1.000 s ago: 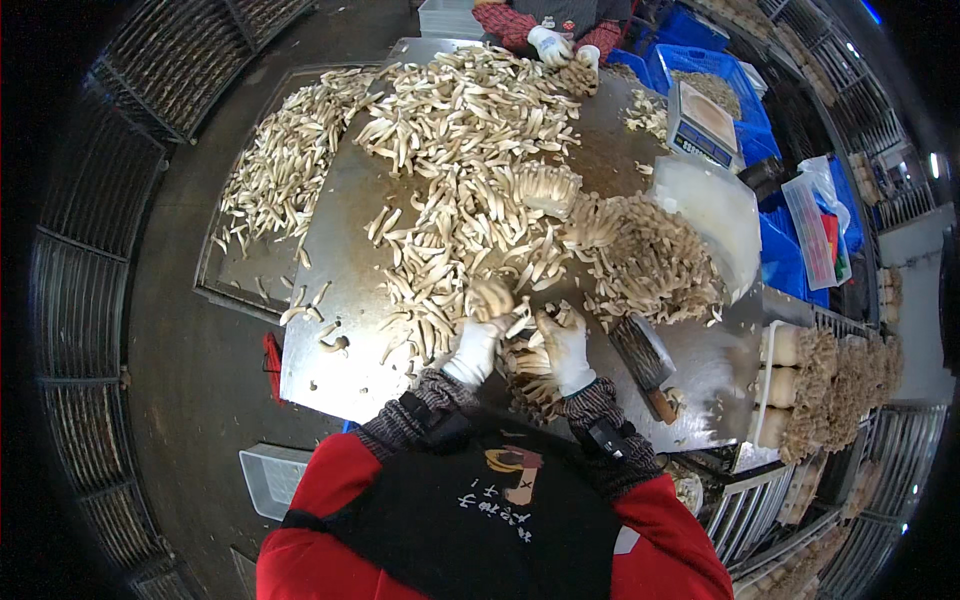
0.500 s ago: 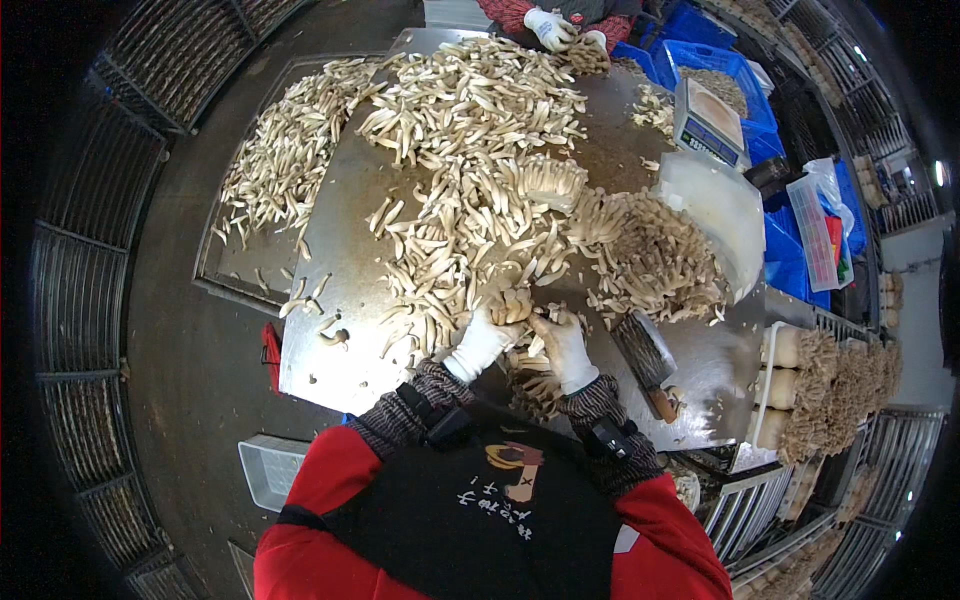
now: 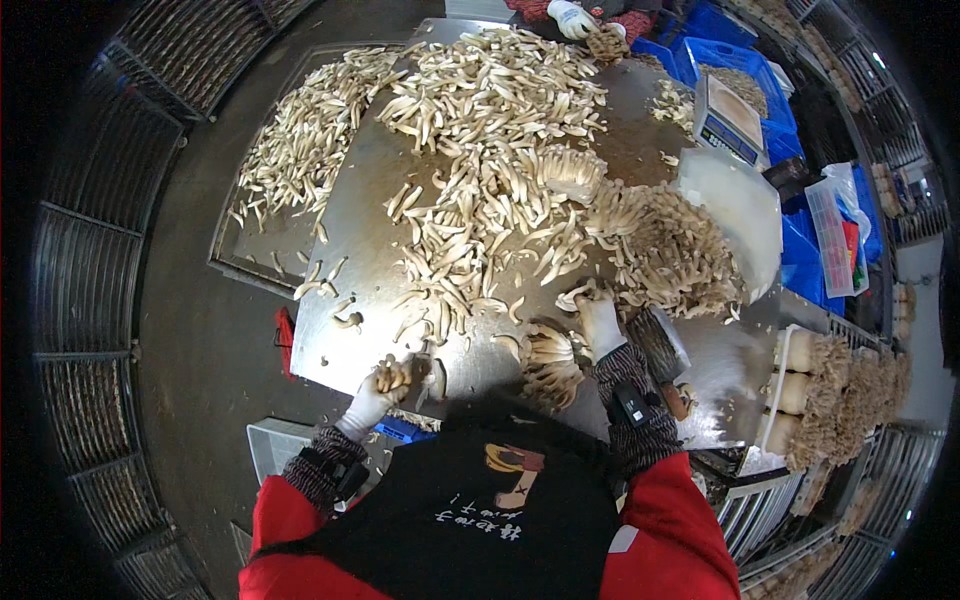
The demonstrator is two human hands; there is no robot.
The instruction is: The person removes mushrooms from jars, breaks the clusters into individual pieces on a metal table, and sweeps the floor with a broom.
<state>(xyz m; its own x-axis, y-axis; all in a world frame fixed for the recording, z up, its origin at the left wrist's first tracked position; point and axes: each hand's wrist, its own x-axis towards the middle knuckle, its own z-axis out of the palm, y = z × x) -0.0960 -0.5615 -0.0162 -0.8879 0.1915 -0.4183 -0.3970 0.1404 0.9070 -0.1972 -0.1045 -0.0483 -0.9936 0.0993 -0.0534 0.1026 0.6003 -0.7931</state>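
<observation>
At the table's near left edge, my left hand (image 3: pixel 366 408), white-gloved, is closed around a bunch of mushrooms (image 3: pixel 392 376). A blue basket (image 3: pixel 403 430) shows partly below that hand. Farther right, my right hand (image 3: pixel 602 328), also gloved, has its fingers bent over pale mushroom stems (image 3: pixel 574 297) beside the big heap of clusters. Between my hands, close to my apron, lies a mushroom cluster (image 3: pixel 551 368). A cleaver (image 3: pixel 657 343) with a wooden handle rests just right of my right hand, its blade partly covered by bits.
Loose mushrooms (image 3: pixel 480 180) cover the metal table (image 3: pixel 350 250). Uncut clusters (image 3: pixel 670 250) lie at right beside a white sheet (image 3: pixel 735 215). A scale (image 3: pixel 728 125) and blue crates (image 3: pixel 735 75) stand far right. Across the table, a co-worker's gloved hand (image 3: pixel 572 18) is at work.
My hands have parted from the middle. The left has swung left and toward me with a mushroom bunch; the right has shifted slightly right and away. The cluster before me is uncovered.
</observation>
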